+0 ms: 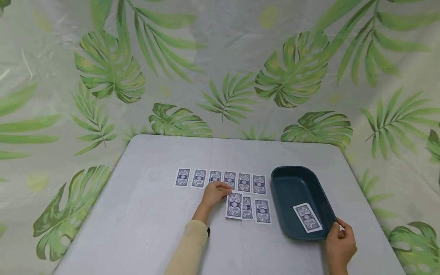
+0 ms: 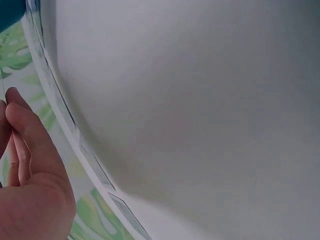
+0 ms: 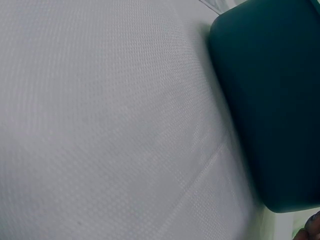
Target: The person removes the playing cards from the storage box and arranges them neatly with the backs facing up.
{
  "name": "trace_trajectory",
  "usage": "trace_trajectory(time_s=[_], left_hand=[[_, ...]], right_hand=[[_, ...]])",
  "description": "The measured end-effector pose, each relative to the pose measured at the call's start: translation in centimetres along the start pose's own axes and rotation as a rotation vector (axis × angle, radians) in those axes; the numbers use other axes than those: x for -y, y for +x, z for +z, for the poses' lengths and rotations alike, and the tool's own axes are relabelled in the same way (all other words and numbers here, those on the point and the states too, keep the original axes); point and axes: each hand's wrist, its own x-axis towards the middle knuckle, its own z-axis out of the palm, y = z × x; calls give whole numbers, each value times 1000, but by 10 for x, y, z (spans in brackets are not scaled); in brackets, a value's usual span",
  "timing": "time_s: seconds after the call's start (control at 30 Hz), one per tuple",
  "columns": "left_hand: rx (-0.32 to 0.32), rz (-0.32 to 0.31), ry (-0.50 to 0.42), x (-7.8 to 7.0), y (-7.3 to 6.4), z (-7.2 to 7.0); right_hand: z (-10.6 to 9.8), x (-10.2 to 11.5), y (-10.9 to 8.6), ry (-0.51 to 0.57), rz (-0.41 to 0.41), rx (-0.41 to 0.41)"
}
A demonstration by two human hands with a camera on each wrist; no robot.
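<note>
In the head view my left hand (image 1: 214,194) pinches a blue-and-white patterned playing card (image 1: 234,206) by its upper left corner. The held card partly covers another face-down card (image 1: 247,208). Seen from the left wrist, the fingers of the left hand (image 2: 37,165) meet the thumb at the frame's left edge, and only a thin edge of the card shows. My right hand (image 1: 341,244) grips the near right corner of a dark teal tray (image 1: 287,225). Inside the tray lies at least one face-down card (image 1: 307,217); how many are stacked there I cannot tell.
Behind the left hand runs a row of several face-down cards, from a leftmost card (image 1: 182,177) to a rightmost card (image 1: 259,185). One more card (image 1: 262,211) lies nearer, left of the tray. A white cloth (image 1: 137,229) covers the table; a leaf-patterned sheet (image 1: 233,49) hangs behind.
</note>
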Motion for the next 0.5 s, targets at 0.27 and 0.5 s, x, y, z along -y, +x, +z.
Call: trace_trajectory(time_s=[0.27,0.5], left_hand=[[-102,-9,78,12,-4,-14],[-163,36,205,10,-5,-11]], right_hand=[[1,-1,0,18,-15,-3],[2,0,-2,22,-17,-24]])
